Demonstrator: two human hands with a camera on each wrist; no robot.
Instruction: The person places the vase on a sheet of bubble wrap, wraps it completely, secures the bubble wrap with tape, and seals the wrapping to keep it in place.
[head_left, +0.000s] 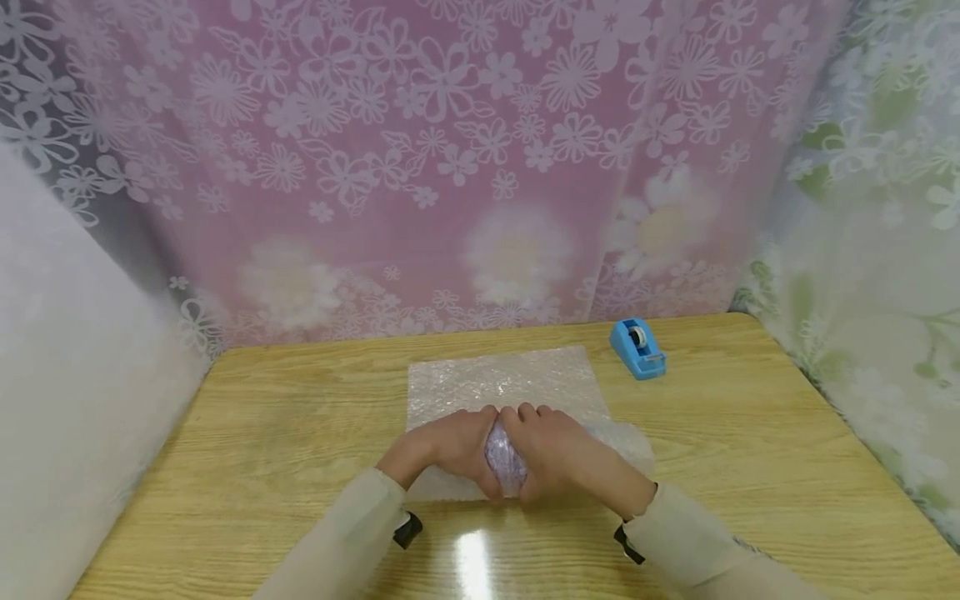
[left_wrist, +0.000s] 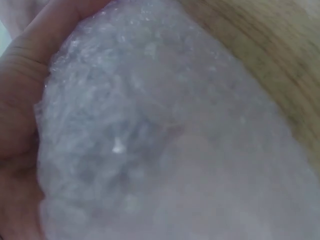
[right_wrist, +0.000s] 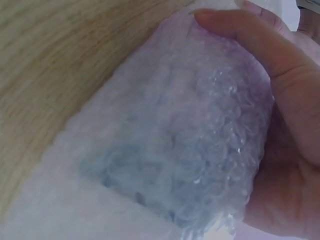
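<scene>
Both hands grip a roll of bubble wrap (head_left: 505, 458) from either side, near the front edge of a flat bubble wrap sheet (head_left: 502, 379). My left hand (head_left: 459, 446) curls round its left part, and my right hand (head_left: 553, 448) round its right. A purplish thing shows faintly through the layers between the hands; its kind is hidden. Loose ends of the wrap stick out past both hands. In the left wrist view the left thumb (left_wrist: 45, 35) lies along the wrap. The right wrist view shows the right thumb (right_wrist: 255, 40) pressing on it, with a bluish-grey edge inside the wrap.
A blue tape dispenser (head_left: 639, 348) with a roll of tape stands at the back right of the wooden table (head_left: 300, 433). Behind the table hangs a pink flowered curtain (head_left: 420, 167). Pale cloths hang at the left and right sides.
</scene>
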